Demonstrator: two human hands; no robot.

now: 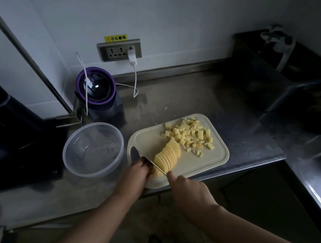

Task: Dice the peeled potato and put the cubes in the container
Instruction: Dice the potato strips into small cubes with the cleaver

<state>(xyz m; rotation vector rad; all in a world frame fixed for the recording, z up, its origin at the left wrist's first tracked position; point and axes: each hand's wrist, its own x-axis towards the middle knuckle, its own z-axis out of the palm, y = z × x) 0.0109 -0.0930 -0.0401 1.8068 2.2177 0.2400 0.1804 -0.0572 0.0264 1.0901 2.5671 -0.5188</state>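
A pale cutting board lies on the steel counter. On its far part sits a heap of several potato cubes. A fan of potato slices leans across the board's middle. My left hand holds down the uncut end of the potato with curled fingers at the board's near edge. My right hand grips the knife, forefinger along its spine, and the thin blade stands between the slices and my left fingertips. An empty clear round container stands just left of the board.
A purple-ringed appliance with a white cable stands behind the container, below a wall socket. A dark box fills the left. A dark sink lies at the back right. The counter's front edge runs right under the board.
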